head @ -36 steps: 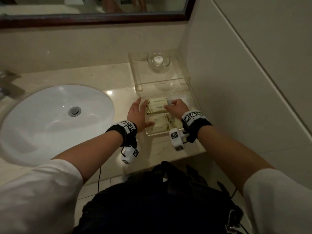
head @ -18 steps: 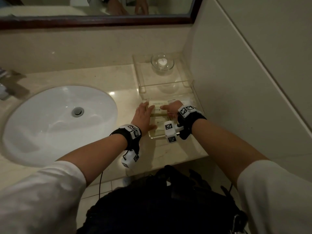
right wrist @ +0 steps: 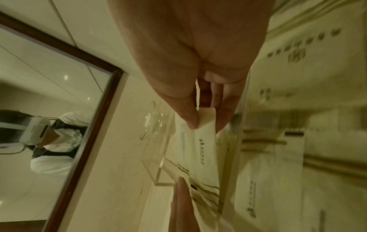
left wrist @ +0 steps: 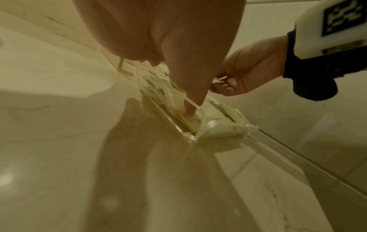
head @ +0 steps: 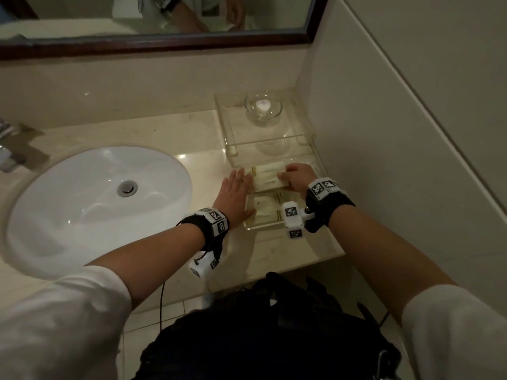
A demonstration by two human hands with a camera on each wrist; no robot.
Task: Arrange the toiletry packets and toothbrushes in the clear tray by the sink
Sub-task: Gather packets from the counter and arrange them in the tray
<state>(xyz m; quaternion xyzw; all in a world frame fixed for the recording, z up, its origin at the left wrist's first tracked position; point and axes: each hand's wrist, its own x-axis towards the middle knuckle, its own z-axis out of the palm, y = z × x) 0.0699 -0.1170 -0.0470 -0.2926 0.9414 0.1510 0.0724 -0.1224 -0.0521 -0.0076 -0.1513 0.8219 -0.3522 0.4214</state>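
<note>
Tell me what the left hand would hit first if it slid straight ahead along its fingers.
Probably the raised clear stand behind the tray; the left hand lies flat, fingers pointing at it. Depth is unclear.

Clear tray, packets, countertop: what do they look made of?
Clear tray: likely acrylic, thick transparent walls with glossy edges.
Packets: cream paper or matte film, it seems; printed, with a serrated edge at the right hand.
Countertop: polished beige stone or imitation, faint veining and reflections.

The head camera looks steeply down over the counter; each wrist camera sits low, close along its fingers, both sharing the clear tray.
</note>
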